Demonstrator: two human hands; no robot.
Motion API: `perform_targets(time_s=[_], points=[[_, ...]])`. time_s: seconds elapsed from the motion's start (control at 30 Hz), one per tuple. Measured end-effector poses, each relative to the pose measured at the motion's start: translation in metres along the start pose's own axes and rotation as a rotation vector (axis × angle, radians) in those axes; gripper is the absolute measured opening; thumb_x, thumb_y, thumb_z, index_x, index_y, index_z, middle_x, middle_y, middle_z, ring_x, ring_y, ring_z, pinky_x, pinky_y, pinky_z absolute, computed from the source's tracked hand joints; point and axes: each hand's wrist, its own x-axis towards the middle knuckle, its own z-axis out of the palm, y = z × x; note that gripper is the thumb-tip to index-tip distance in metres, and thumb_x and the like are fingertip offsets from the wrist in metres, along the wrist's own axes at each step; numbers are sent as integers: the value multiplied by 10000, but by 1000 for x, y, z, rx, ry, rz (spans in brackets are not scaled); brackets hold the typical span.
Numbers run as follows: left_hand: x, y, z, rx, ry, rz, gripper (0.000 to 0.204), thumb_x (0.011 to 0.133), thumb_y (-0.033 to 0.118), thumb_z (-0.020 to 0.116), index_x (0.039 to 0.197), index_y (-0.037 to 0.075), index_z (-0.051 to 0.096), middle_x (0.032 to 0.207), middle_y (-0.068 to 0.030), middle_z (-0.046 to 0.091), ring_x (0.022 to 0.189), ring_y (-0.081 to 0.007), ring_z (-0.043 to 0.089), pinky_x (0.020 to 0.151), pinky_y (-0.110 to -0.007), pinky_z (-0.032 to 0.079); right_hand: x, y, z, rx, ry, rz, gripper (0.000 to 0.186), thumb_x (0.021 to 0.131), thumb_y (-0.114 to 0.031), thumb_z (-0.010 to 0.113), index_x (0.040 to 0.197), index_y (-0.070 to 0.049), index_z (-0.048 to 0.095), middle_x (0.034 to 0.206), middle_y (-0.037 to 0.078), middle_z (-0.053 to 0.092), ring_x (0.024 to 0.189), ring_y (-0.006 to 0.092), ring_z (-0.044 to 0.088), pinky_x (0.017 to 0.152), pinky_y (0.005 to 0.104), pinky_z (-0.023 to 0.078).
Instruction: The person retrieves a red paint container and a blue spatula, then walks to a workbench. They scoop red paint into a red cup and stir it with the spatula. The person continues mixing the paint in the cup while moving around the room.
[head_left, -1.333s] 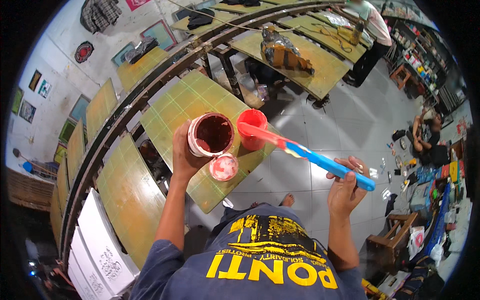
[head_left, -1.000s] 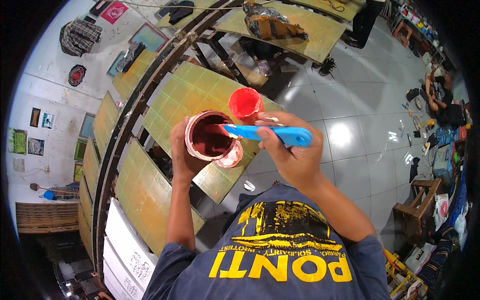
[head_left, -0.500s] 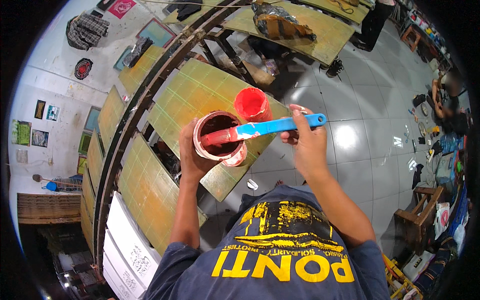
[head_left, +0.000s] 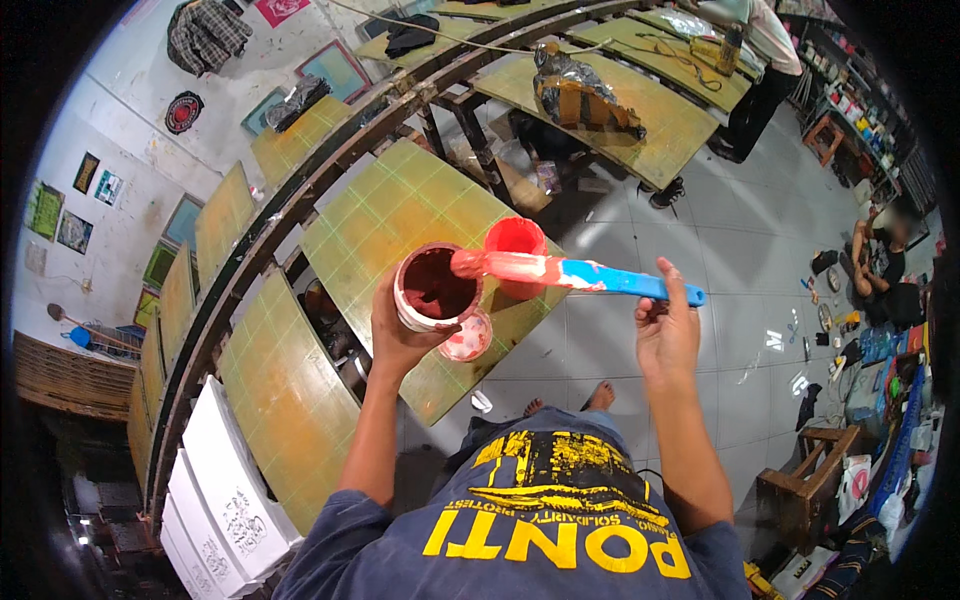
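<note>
My left hand [head_left: 398, 345] is closed around a white plastic tub [head_left: 418, 322] that is tilted so its opening shows. Thick dark red ink [head_left: 440, 285] coats the inside of the tub. In my right hand [head_left: 668, 335] is the blue handle of a spatula [head_left: 625, 279], which lies nearly level. Red and pinkish ink covers its blade, and a clump sits at the tip by the tub's right rim. Behind the blade, a second tub, bright red inside [head_left: 515, 238], stands on the board, partly hidden. A white lid smeared with red [head_left: 467, 338] lies beside the held tub.
Beneath my hands is a yellow-green printing board [head_left: 370, 215] with grid lines. More boards line a curved metal rail [head_left: 285, 200]. White boxes [head_left: 235, 480] stand at lower left. A wooden stool [head_left: 810, 480] is at right; one person sits on the floor, another stands far right.
My right hand has moved right, drawing the spatula's blade out of the tub to its right rim. The view has shifted, bringing my feet and more of the far side into sight.
</note>
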Motion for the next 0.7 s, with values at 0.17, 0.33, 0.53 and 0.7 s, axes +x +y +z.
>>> perform_targets(time_s=[0.17, 0.33, 0.53, 0.7], points=[[-4, -24, -2, -303, 118, -171, 1001, 538, 40, 939, 1386, 37, 408, 1314, -116, 576, 1187, -238, 592, 1013, -378, 513, 14, -40, 18, -203, -66, -372, 325, 998, -226, 601, 1236, -4, 592, 864, 95, 676, 591, 104, 591, 554, 218, 490], [-7, -76, -8, -333, 212, -249, 964, 554, -43, 873, 1389, 47, 401, 1289, -103, 590, 1171, -234, 593, 977, -370, 521, 21, -45, 55, -559, -356, -554, 263, 967, -186, 641, 1162, -11, 661, 879, 88, 697, 628, 94, 631, 588, 227, 510], [-15, -114, 1, -379, 305, -404, 1016, 533, -58, 876, 1409, 64, 376, 1341, -97, 544, 1174, -225, 578, 975, -362, 516, 46, -19, 107, -1077, -739, -794, 273, 882, -221, 715, 1078, -32, 708, 785, 125, 698, 604, 214, 651, 594, 315, 511], [-26, -137, 8, -523, 303, -464, 1058, 544, -25, 898, 1429, 97, 332, 1367, -100, 512, 1218, -234, 544, 1009, -361, 490, 55, -12, 143, -1358, -939, -768, 245, 883, -182, 729, 1067, -22, 706, 731, 83, 678, 605, 113, 589, 592, 291, 478]])
